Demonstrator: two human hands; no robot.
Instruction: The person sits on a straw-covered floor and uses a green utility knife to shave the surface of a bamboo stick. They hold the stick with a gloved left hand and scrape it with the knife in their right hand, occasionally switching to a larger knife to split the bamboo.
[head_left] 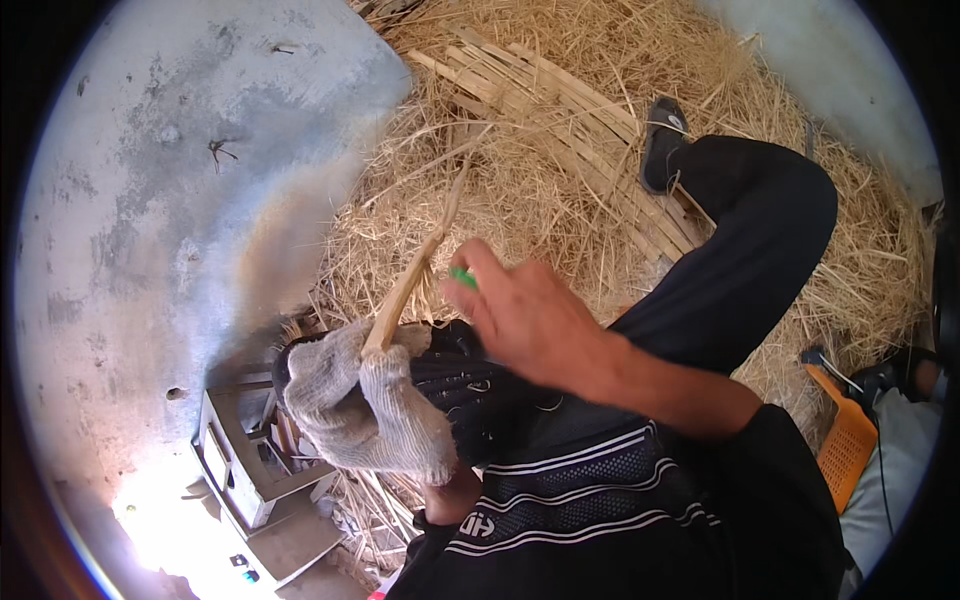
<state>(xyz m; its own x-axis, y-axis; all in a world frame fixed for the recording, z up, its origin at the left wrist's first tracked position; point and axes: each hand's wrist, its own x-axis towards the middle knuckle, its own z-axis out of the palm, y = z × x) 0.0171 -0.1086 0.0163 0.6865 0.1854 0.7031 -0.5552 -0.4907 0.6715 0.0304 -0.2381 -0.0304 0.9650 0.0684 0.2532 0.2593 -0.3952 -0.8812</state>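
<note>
Sitting in black shirt with white stripes, working close in to the torso, probably for steadiness.

Gripping pale wooden strip at the thick end, in gloved left hand. Wrapped round it, by the look; can't separate individual fingers under the bulky knit, so can't tell spread from pressed together. Likely gloved against splinters and slipping. Pointing thin end up and away from the body, presumably for free room along the length.

Holding bare right hand just beside the strip, to its right. Pinching small green object between thumb and curled forefinger; can't make out the other fingers well. Can't identify the object, can't confirm contact with the strip. Possibly left ungloved for finer feel.

Can see grey box-like frame at lower left with scraps inside, probably set there to stay clear of both arms. At far right, orange perforated piece next to pale cloth, maybe another person's leg.

Bending leg in black trousers out to the right, likely to open up space in front. Resting dark sandal at the edge of long pale strips; can't tell if pinning any.

Laid roughly parallel on loose straw, perhaps to avoid tangling. Bounded on the left by weathered wall.
</note>
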